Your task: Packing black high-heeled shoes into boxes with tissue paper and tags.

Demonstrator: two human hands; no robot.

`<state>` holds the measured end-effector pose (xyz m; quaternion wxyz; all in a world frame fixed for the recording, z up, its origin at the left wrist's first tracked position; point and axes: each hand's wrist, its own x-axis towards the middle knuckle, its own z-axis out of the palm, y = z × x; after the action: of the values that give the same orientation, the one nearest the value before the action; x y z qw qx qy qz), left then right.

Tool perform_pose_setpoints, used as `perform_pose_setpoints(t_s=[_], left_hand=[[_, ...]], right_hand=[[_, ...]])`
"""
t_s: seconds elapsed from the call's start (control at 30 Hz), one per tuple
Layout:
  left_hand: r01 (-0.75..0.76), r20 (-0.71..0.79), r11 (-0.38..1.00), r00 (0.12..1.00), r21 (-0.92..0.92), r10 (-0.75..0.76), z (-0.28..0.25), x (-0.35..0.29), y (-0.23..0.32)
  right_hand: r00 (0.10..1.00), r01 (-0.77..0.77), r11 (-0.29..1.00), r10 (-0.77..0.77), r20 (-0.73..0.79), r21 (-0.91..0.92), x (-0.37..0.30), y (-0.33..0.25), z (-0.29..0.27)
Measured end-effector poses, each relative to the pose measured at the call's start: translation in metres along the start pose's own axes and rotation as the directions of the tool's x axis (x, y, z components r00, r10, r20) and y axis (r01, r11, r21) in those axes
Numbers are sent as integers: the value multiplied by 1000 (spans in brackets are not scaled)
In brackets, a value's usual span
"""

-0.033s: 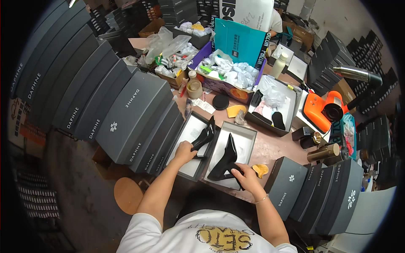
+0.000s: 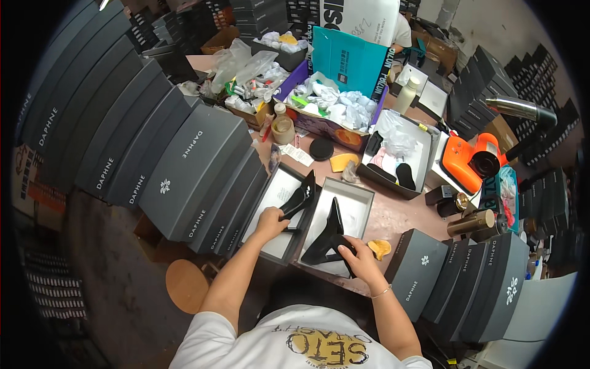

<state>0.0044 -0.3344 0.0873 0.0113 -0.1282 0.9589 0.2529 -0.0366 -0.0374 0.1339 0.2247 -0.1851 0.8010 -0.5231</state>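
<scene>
My left hand (image 2: 271, 222) is closed around the heel end of a glossy black pointed high-heeled shoe (image 2: 300, 199), tilted above the left shoebox (image 2: 275, 249). Pale paper lines this open box. In the right open shoebox (image 2: 362, 195), also pale inside, the other black high-heeled shoe (image 2: 330, 230) is tilted with its narrow end toward the far side. My right hand (image 2: 358, 255) grips that shoe at its near right end, fingers bent over it. Both boxes lie side by side in front of me.
Stacked dark grey shoeboxes (image 2: 193, 169) rise on the left, with more (image 2: 420, 264) on the right. Behind are a purple carton (image 2: 322, 126) of crumpled paper, a bottle (image 2: 283, 128), a yellow sponge (image 2: 343, 162) and an orange device (image 2: 462, 165). A round stool (image 2: 187, 286) stands lower left.
The shoe in my left hand has shifted very slightly toward the right. The shoe in my right hand has turned a little. Both hands keep their grip.
</scene>
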Motion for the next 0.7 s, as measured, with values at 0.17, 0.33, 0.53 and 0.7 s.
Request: perform_pose_setpoints(t_s=[0.17,0.33,0.53,0.7], left_hand=[[-262,-177,965,951,-27,254,-39,-33,90],[-412,-374,780,894,-471,246,-68,-77,115],[822,793,-12,553,-569,256,-48,-85,28],[886,722,-190,457,-423,520,-43,-81,37]], right_hand=[[965,-214,846,261,-31,488,21,0,45],[919,-145,640,370,-138,755,33,-24,64],[994,-80,930,48,99,359,19,-83,54],[864,391,911,-411,289,127,12,-102,56]])
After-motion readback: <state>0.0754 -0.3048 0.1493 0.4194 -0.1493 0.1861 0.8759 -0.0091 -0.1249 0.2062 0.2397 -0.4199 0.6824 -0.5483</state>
